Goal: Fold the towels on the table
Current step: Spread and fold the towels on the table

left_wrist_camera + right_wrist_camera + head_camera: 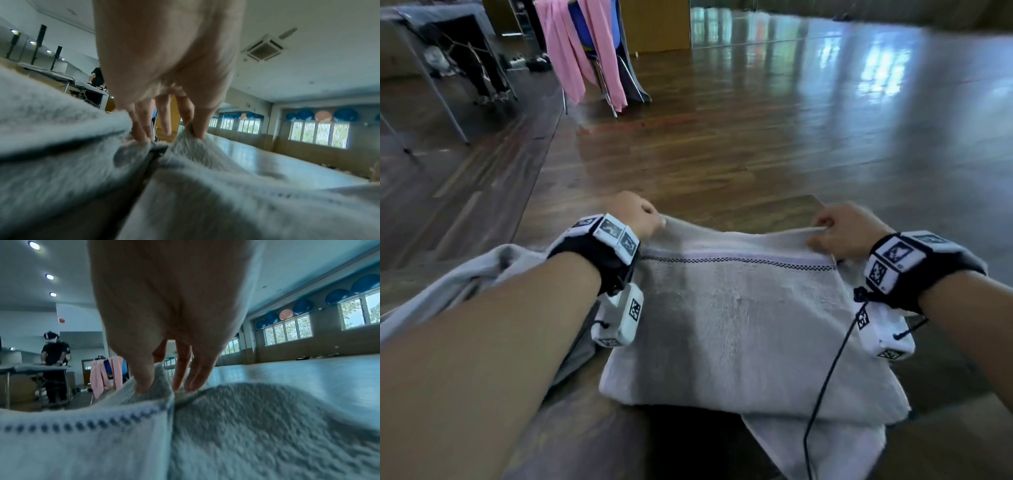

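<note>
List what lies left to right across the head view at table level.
Crumpled grey towel → left hand, pinching a corner → white towel with its dotted stripe → right hand, pinching the other corner.

A pale grey towel (pixel 736 329) with a dotted stripe lies folded across the table (pixel 767 210), one end overhanging

Hidden, cropped or blurred

The towel (pixel 739 329) runs off the head view's bottom edge, and its near corners sit under both wrist bands; the second towel (pixel 469 274) is partly covered by the left forearm (its full shape cannot be told). In the wrist views the cloth close to the lens is smeared, and each palm fills the top edge. The left hand (pixel 635 214) hides its fingertips behind the towel's far edge; the right hand (pixel 840 229) likewise.
</note>
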### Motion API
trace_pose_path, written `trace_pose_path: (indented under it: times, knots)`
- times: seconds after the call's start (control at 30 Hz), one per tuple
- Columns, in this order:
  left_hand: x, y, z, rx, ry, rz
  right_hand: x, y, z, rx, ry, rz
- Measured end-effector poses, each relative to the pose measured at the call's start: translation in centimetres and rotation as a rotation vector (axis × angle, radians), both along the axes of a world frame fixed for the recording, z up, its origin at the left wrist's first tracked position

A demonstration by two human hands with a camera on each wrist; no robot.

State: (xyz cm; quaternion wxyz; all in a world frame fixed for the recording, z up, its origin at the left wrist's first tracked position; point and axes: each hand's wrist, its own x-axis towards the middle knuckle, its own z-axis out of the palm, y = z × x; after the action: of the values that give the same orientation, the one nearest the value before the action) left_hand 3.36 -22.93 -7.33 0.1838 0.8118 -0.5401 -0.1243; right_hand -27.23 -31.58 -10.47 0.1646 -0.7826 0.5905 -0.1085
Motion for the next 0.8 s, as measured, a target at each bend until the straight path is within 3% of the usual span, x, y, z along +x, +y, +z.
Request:
trace_pose_path:
  times: [0.1,0.27,0.43,0.6,0.8]
  knots:
    - [0.0,-0.4,-2.2,0.062,-0.001,-0.002,0.8,-0.1,-2.0,0.02,0.036,0.048]
    - [-0.4,0.9,-1.5,-0.149,-0.017,0.005,0.8,1.0,-0.9,-0.079,-0.098,0.007]
    - [-0.8,6.0,3.4,-0.489,0.237,0.065,-0.1,5.6,4.0,-0.416,-0.449,-0.035]
    - [-0.4,15.4,7.9,-0.636,0.693,0.138,-1.7,13.5,7.7,-0.409,-0.754,0.05]
    - [2.5,25.0,13.6,-0.767,0.679,0.162,-1.6,19.8,12.9,-0.41,-0.82,0.168]
